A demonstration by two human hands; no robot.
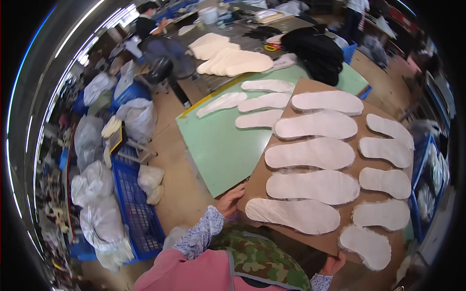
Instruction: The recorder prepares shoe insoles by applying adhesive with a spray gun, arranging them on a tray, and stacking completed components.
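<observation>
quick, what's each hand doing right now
Left hand: closed on the near left edge of the cardboard board carrying white insoles.
Right hand: gripping the board's near right edge.

The person wears a pink top over the shoulders and upper arms, smooth and plain. From under it come long sleeves in a pale fabric with a small blue floral print, gathered at the cuff on the left arm; only a scrap of the same print shows at the right wrist. Down the front hangs a camouflage piece in green, brown and tan, perhaps an apron, edged with a grey strap. Both hands are bare.
</observation>
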